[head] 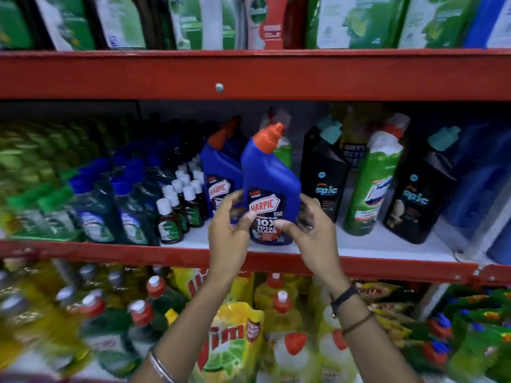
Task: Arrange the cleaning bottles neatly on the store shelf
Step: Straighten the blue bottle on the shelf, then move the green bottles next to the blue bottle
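A blue Harpic bottle (269, 175) with an orange-red cap stands upright at the front of the middle shelf (387, 244). My left hand (228, 228) grips its lower left side and my right hand (307, 225) grips its lower right side, thumbs on the label. A second blue Harpic bottle (221, 164) stands just behind and to the left. To the right stand a black Spic bottle (322, 172), a green and white bottle (373, 183) and another black Spic bottle (420, 189).
Small brown bottles with white caps (177, 205) and blue-capped bottles (110, 205) fill the shelf's left part. Red shelf beams (249, 76) run above and below. Green packs line the top shelf; yellow Vim packs (229, 341) and bottles crowd the lower one.
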The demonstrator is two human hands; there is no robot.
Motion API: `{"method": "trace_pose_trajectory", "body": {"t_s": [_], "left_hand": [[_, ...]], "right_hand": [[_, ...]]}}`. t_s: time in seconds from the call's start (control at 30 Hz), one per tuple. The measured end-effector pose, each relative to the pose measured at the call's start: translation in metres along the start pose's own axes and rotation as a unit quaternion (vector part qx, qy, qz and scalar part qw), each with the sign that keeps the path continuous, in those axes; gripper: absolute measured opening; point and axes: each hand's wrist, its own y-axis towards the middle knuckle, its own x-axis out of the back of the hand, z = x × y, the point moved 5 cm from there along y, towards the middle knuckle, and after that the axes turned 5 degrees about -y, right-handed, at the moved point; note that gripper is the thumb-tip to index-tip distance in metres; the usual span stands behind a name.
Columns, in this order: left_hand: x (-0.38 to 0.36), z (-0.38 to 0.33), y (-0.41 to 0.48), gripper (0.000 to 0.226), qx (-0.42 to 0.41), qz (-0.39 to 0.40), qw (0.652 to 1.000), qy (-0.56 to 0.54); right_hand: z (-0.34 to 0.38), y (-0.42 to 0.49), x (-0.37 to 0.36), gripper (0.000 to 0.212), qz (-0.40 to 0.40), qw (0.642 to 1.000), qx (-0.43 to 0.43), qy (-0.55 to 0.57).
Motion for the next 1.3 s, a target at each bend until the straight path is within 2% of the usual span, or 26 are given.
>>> {"method": "trace_pose_trajectory", "body": {"t_s": [0.37,0.7,0.93,1.03,1.13,1.2,1.3], "left_hand": [[0.069,0.035,0.026,0.035,0.018,-0.051,0.998,0.031],[0.071,0.063,0.037,0.036,0.024,-0.046,0.998,0.048],[0.064,0.062,0.030,0.033,-0.009,-0.055,0.998,0.033],[0.055,0.049,0.017,0.036,-0.079,-0.087,0.993,0.026],[0.033,0.025,0.002,0.029,-0.204,-0.097,0.973,0.037],[0.006,0.008,-0.008,0.026,-0.275,-0.049,0.960,0.030],[-0.045,-0.007,-0.014,0.023,-0.262,0.046,0.964,0.001]], "right_hand": [[-0.010,0.018,-0.092,0.058,0.034,0.999,-0.019,0.007],[-0.027,0.027,-0.105,0.058,0.038,0.999,-0.024,-0.020],[-0.027,0.030,-0.098,0.052,0.079,0.995,-0.029,-0.052],[-0.016,0.026,-0.069,0.039,0.030,0.999,-0.023,-0.019],[-0.005,0.016,-0.021,0.030,-0.064,0.998,0.018,-0.002],[-0.001,0.008,0.016,0.024,-0.143,0.989,0.040,-0.012],[-0.005,-0.001,0.074,0.015,-0.260,0.963,0.056,-0.039]]}}
